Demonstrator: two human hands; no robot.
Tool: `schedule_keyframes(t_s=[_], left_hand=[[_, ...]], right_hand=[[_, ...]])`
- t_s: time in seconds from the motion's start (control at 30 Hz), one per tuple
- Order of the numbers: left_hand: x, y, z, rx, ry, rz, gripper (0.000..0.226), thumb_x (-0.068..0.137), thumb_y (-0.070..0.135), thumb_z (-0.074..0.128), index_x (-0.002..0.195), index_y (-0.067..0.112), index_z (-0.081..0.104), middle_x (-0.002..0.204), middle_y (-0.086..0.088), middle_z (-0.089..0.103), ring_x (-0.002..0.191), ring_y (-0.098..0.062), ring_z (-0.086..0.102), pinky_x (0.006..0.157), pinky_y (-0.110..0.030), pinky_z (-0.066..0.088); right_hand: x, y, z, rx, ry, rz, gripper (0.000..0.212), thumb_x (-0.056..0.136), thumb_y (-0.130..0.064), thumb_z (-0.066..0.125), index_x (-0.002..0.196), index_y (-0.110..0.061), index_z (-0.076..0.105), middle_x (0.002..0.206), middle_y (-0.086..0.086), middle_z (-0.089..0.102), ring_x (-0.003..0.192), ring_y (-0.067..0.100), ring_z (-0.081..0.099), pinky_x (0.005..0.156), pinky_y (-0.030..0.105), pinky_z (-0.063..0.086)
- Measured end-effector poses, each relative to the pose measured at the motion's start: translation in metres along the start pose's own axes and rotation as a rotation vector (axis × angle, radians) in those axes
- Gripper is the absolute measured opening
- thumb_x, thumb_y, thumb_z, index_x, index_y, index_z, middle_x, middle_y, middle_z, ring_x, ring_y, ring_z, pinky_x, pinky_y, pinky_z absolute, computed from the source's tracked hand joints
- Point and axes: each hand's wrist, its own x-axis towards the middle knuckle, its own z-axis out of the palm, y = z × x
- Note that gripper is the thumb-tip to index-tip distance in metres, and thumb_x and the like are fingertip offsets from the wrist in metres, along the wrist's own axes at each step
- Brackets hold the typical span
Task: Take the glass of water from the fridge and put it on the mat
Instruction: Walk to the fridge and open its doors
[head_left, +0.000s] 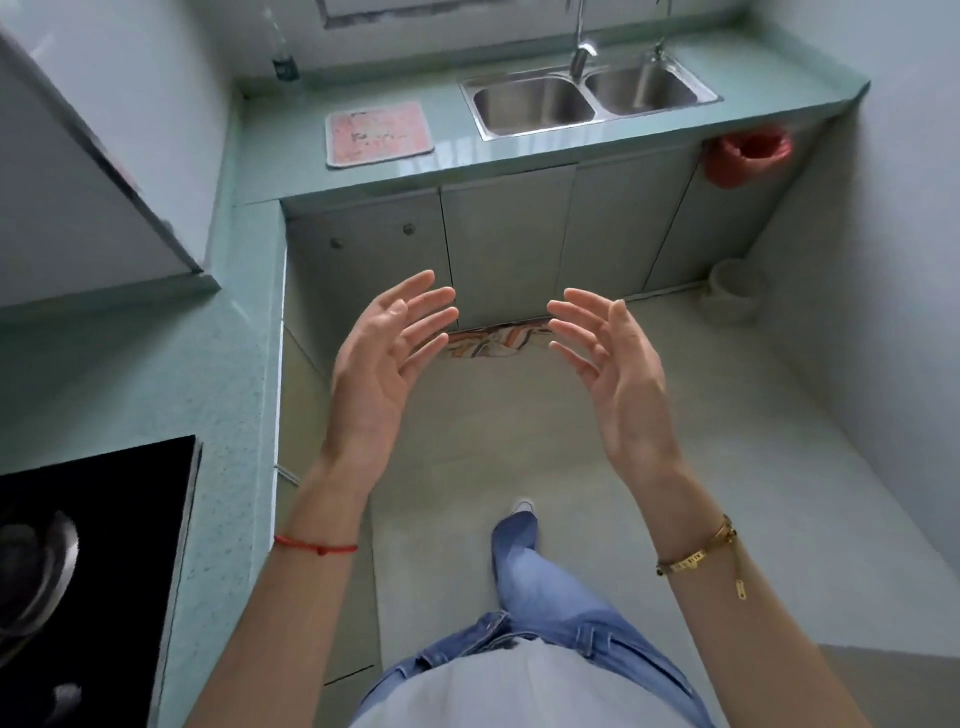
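A pink mat (380, 134) with a grey border lies flat on the green countertop (270, 171), left of the sink. Nothing stands on it. My left hand (382, 364) and my right hand (613, 364) are raised in front of me over the floor, palms facing each other, fingers spread, both holding nothing. They are well short of the mat. No glass of water and no fridge can be made out in the head view.
A steel double sink (587, 98) with a tap sits right of the mat. A black hob (93, 561) is on the counter at lower left, a range hood (78, 208) above it. A red bag (748, 156) hangs at the counter's right end, a white bin (732, 291) below. A patterned cloth (493, 340) lies on the floor.
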Motion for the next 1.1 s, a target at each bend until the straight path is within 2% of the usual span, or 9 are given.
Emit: schedule_keyframes(t_s=[0.17, 0.33, 0.5, 0.8, 1.1], left_hand=[[0.087, -0.006, 0.032, 0.025, -0.146, -0.012, 0.042, 0.093, 0.030, 0.047, 0.130, 0.016, 0.063, 0.127, -0.005, 0.072, 0.126, -0.026, 0.065, 0.113, -0.043, 0.046], [0.176, -0.010, 0.077, 0.031, -0.285, -0.035, 0.042, 0.095, 0.030, 0.046, 0.131, 0.016, 0.063, 0.130, -0.007, 0.071, 0.125, -0.026, 0.065, 0.112, -0.043, 0.046], [0.251, -0.025, 0.133, 0.061, -0.461, -0.076, 0.044, 0.100, 0.025, 0.041, 0.138, 0.011, 0.058, 0.134, -0.010, 0.068, 0.128, -0.029, 0.063, 0.116, -0.048, 0.042], [0.327, -0.060, 0.233, 0.024, -0.786, -0.238, 0.047, 0.096, 0.027, 0.044, 0.137, 0.010, 0.059, 0.133, -0.012, 0.069, 0.128, -0.030, 0.063, 0.116, -0.047, 0.042], [0.378, -0.091, 0.317, -0.001, -1.114, -0.397, 0.041, 0.092, 0.030, 0.047, 0.128, 0.018, 0.065, 0.132, -0.010, 0.070, 0.127, -0.029, 0.064, 0.115, -0.046, 0.043]], right_hand=[[0.063, -0.004, -0.021, -0.007, 0.123, -0.045, 0.048, 0.097, -0.044, 0.039, 0.124, -0.013, 0.062, 0.122, 0.005, 0.070, 0.116, 0.018, 0.065, 0.097, 0.030, 0.053], [0.131, -0.018, -0.048, -0.002, 0.243, -0.094, 0.044, 0.097, -0.046, 0.039, 0.120, -0.019, 0.065, 0.119, 0.001, 0.072, 0.114, 0.016, 0.066, 0.098, 0.032, 0.052], [0.185, -0.035, -0.078, -0.008, 0.380, -0.145, 0.041, 0.098, -0.045, 0.039, 0.118, -0.021, 0.066, 0.118, 0.000, 0.072, 0.112, 0.015, 0.065, 0.098, 0.031, 0.051], [0.203, -0.057, -0.135, -0.021, 0.756, -0.267, 0.039, 0.099, -0.045, 0.040, 0.116, -0.023, 0.068, 0.119, 0.001, 0.072, 0.111, 0.015, 0.066, 0.098, 0.033, 0.052], [0.204, -0.066, -0.160, -0.017, 1.166, -0.401, 0.042, 0.097, -0.044, 0.041, 0.119, -0.019, 0.067, 0.119, 0.002, 0.073, 0.114, 0.015, 0.067, 0.094, 0.031, 0.053]])
